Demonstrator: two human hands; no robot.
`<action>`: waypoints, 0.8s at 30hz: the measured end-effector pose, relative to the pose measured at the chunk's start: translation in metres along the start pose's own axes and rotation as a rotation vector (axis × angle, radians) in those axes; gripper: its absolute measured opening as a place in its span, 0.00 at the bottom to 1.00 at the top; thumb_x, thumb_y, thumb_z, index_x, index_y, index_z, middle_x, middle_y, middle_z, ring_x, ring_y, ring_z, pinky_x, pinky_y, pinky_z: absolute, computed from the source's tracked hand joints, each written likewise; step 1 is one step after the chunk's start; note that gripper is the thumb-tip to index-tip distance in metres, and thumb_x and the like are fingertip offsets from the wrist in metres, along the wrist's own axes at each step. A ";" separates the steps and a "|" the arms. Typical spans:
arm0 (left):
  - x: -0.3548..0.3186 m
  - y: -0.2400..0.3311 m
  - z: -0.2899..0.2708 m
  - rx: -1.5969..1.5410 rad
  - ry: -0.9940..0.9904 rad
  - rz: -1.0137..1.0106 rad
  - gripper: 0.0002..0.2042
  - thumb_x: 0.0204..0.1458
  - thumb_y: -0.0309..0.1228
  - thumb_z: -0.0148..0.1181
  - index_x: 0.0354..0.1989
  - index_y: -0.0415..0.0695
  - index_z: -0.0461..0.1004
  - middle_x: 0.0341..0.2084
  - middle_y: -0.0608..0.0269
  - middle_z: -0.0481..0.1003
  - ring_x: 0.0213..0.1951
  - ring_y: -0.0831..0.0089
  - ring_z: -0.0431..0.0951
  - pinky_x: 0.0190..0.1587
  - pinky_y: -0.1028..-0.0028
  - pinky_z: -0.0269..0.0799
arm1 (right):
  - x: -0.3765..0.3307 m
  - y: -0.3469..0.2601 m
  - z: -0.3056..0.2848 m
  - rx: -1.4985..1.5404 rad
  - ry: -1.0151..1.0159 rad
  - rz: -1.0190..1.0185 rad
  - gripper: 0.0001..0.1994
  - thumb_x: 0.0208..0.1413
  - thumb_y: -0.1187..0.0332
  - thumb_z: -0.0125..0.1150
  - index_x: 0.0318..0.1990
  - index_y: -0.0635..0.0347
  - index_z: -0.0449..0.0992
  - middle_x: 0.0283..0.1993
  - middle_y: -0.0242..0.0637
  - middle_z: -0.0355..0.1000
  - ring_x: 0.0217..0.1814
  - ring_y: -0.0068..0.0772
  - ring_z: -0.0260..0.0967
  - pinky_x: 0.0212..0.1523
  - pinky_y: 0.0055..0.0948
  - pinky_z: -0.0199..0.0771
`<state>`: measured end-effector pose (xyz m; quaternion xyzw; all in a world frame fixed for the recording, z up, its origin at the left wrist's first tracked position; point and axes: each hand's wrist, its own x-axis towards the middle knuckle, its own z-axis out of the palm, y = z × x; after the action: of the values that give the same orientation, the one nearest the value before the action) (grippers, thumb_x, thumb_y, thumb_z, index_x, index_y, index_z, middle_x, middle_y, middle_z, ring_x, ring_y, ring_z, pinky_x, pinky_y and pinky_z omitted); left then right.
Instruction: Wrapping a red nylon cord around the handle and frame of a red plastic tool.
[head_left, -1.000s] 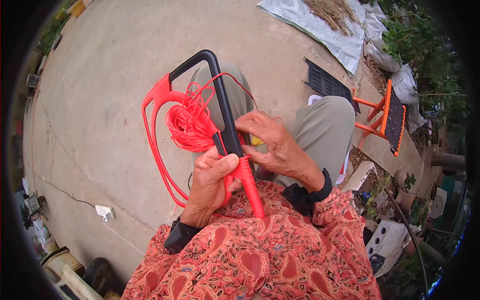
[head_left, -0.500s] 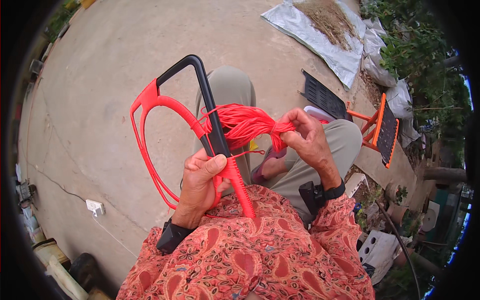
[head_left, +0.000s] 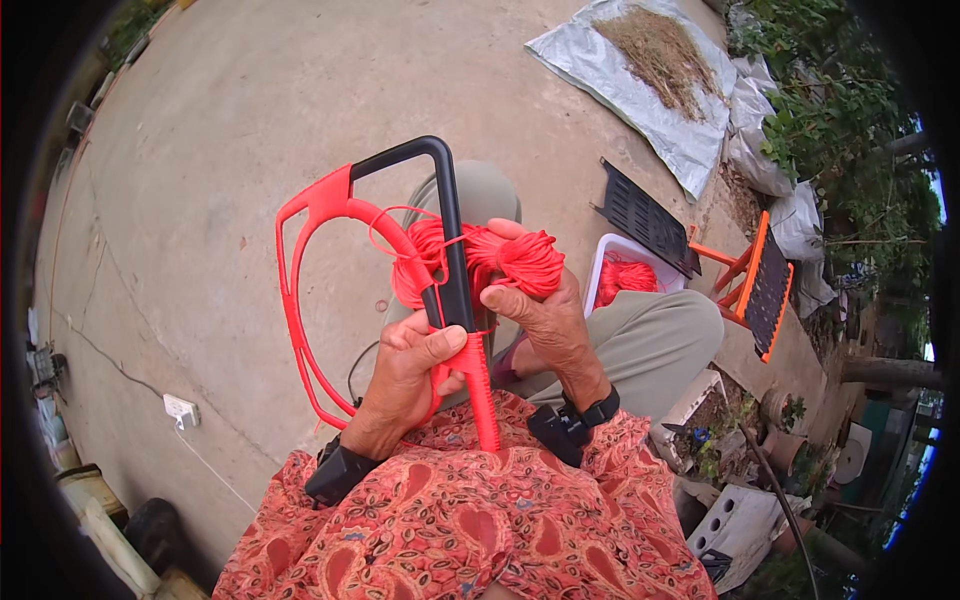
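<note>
My left hand (head_left: 410, 360) is closed around the lower part of a black frame (head_left: 448, 200) partly wrapped in red cord. Red-wrapped loops curve off its left side, and a tightly wound red stem (head_left: 483, 400) points down toward my shirt. In my right hand (head_left: 545, 320) is a bundle of red cord (head_left: 525, 262), gripped with the thumb in front and the fingers behind. The bundle passes behind the black bar, and part of it shows inside the frame. A loose strand loops over the bar.
Right of my knee, a white bin (head_left: 650, 245) holds more red cord. Beyond it stands an orange and black folding stool (head_left: 765, 285). A silver sheet (head_left: 600, 60) bears dry plant matter at the back right. A white power socket (head_left: 181, 410) lies on the concrete at left.
My right hand has moved left with the cord bundle, pushing it behind the black bar into the frame. The frame has shifted slightly right and down. The white bin is now uncovered.
</note>
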<state>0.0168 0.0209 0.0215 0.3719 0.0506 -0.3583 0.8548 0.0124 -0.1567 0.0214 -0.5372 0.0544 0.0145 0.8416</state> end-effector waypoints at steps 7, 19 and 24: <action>-0.005 0.004 0.004 0.005 -0.008 0.031 0.12 0.53 0.28 0.59 0.43 0.35 0.70 0.27 0.60 0.75 0.18 0.81 0.68 0.16 0.83 0.58 | 0.016 -0.022 0.016 -0.148 0.094 -0.395 0.13 0.52 0.66 0.63 0.42 0.60 0.70 0.43 0.38 0.70 0.50 0.31 0.67 0.53 0.32 0.66; -0.001 -0.002 -0.007 -0.014 0.027 0.027 0.08 0.55 0.27 0.57 0.40 0.37 0.70 0.25 0.60 0.75 0.16 0.81 0.67 0.15 0.83 0.57 | -0.203 -0.168 -0.245 -0.486 0.615 -0.234 0.07 0.59 0.66 0.55 0.32 0.57 0.66 0.18 0.25 0.59 0.14 0.16 0.55 0.17 0.19 0.58; 0.001 0.001 -0.005 0.012 0.002 -0.012 0.10 0.55 0.29 0.58 0.42 0.37 0.70 0.25 0.61 0.74 0.16 0.81 0.66 0.14 0.83 0.57 | -0.209 -0.142 -0.225 -0.807 1.087 -0.186 0.10 0.55 0.66 0.60 0.41 0.60 0.72 0.16 0.21 0.57 0.13 0.12 0.50 0.13 0.18 0.51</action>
<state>0.0190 0.0242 0.0178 0.3770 0.0514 -0.3636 0.8503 -0.2002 -0.4135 0.0786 -0.7422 0.4135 -0.3105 0.4263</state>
